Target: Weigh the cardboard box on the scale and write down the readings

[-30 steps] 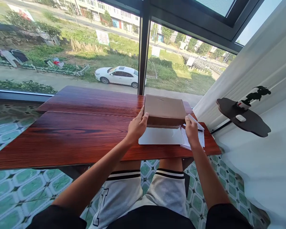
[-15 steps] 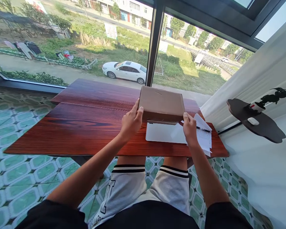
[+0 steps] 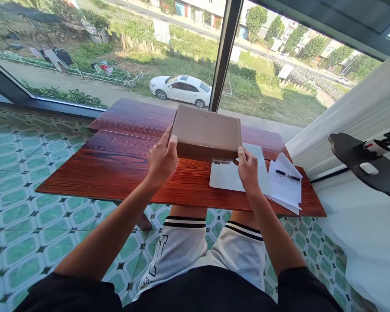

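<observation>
A brown cardboard box (image 3: 208,130) is held up above the desk between my two hands. My left hand (image 3: 163,158) grips its left end, thumb on the near left corner and fingers along the side. At the near right corner, my right hand (image 3: 247,168) clasps the box with the thumb on top; its other fingers are partly hidden. Below and behind the right hand lies a silver laptop (image 3: 226,178), closed and flat on the desk. The box covers part of it.
The reddish wooden desk (image 3: 117,173) stands against a large window. Sheets of written paper (image 3: 284,186) with a black pen (image 3: 288,175) lie right of the laptop. A dark wall shelf (image 3: 354,151) at the right carries a white mouse (image 3: 368,168) and a potted plant (image 3: 377,147).
The box and both hands have shifted left over the desk, showing more of the laptop and papers. My view has turned slightly. Both hands keep their hold.
</observation>
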The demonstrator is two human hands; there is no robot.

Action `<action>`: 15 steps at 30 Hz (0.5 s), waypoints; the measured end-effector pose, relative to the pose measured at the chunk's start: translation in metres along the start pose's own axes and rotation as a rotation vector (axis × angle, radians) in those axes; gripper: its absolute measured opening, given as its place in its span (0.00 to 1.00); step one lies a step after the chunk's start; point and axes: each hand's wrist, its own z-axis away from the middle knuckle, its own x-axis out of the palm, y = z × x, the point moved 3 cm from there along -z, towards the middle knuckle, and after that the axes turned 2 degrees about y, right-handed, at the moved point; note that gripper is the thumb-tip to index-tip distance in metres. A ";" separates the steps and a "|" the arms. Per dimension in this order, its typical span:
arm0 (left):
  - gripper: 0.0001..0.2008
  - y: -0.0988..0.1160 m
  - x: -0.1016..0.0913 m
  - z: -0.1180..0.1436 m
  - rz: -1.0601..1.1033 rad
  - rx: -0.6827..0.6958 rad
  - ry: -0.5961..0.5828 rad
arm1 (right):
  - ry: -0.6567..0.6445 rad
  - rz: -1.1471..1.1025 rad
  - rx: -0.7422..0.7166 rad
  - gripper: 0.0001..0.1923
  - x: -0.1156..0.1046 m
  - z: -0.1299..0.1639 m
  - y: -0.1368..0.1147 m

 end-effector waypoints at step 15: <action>0.28 -0.033 -0.035 -0.009 -0.043 -0.124 0.097 | -0.098 0.027 -0.043 0.25 0.055 0.012 -0.016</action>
